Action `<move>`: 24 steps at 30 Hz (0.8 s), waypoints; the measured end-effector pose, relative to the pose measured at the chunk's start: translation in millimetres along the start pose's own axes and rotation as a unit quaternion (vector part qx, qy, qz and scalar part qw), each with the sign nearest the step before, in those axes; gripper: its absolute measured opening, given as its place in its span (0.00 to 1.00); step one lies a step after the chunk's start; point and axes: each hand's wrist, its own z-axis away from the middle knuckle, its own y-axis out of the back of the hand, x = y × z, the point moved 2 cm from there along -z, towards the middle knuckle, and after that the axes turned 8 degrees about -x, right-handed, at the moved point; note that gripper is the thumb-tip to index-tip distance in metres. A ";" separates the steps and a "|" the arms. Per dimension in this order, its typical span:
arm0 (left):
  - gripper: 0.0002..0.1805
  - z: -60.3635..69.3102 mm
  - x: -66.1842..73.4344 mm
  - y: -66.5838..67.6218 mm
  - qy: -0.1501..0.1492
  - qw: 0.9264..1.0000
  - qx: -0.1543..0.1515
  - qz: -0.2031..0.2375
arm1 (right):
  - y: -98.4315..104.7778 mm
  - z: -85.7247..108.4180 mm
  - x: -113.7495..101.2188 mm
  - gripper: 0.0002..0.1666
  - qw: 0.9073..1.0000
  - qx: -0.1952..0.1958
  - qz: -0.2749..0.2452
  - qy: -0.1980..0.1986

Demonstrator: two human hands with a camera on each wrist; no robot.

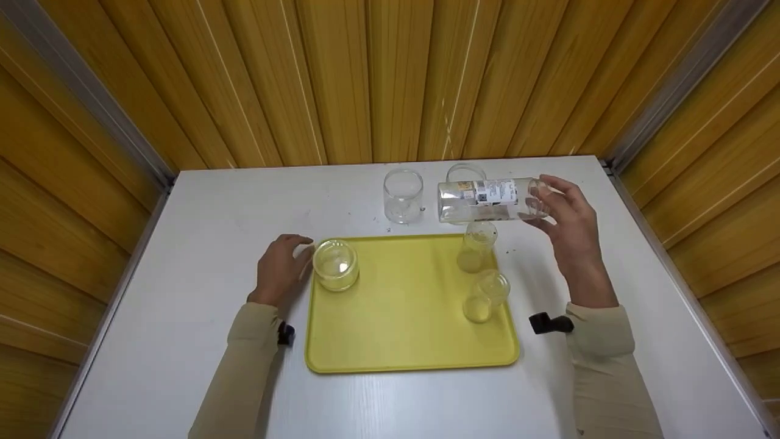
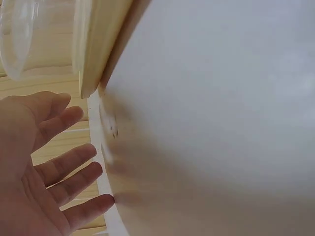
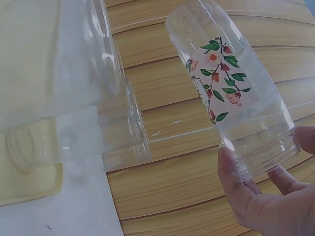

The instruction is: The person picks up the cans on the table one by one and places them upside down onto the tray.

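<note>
My right hand (image 1: 571, 228) grips a clear jar (image 1: 495, 200) by its threaded end, holding it on its side above the back right of the table. Flowers and leaves are printed on the jar's label (image 3: 224, 81) in the right wrist view. My left hand (image 1: 280, 268) is beside the left edge of a yellow tray (image 1: 402, 341), holding nothing; its fingers (image 2: 69, 164) are slightly bent and spread in the left wrist view. Close to it, a short clear jar (image 1: 336, 264) stands in the tray's back left corner.
Along the tray's right side stand two narrow clear containers, a back one (image 1: 477, 247) and a front one (image 1: 486, 296). Behind the tray is a clear cylinder (image 1: 403, 198); another (image 1: 466, 172) is partly hidden behind the held jar. Wood-look panels (image 1: 390, 79) enclose the white table (image 1: 231, 207).
</note>
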 end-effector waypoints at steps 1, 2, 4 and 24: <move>0.19 -0.4 0.4 1.0 -0.001 1.000 0.001 0.003 | -0.3 0.2 0.2 0.28 1.000 0.000 0.001 0.000; 0.19 -0.9 0.7 2.2 0.000 1.000 0.004 0.007 | -0.8 0.4 0.3 0.28 1.000 0.000 0.002 0.000; 0.20 -2.1 0.8 5.9 0.001 1.000 0.012 0.025 | -1.4 0.8 0.5 0.28 1.000 0.001 0.000 0.000; 0.26 -5.6 60.8 40.1 -0.066 0.971 0.107 0.202 | -7.4 4.1 1.8 0.27 1.000 -0.001 -0.020 0.004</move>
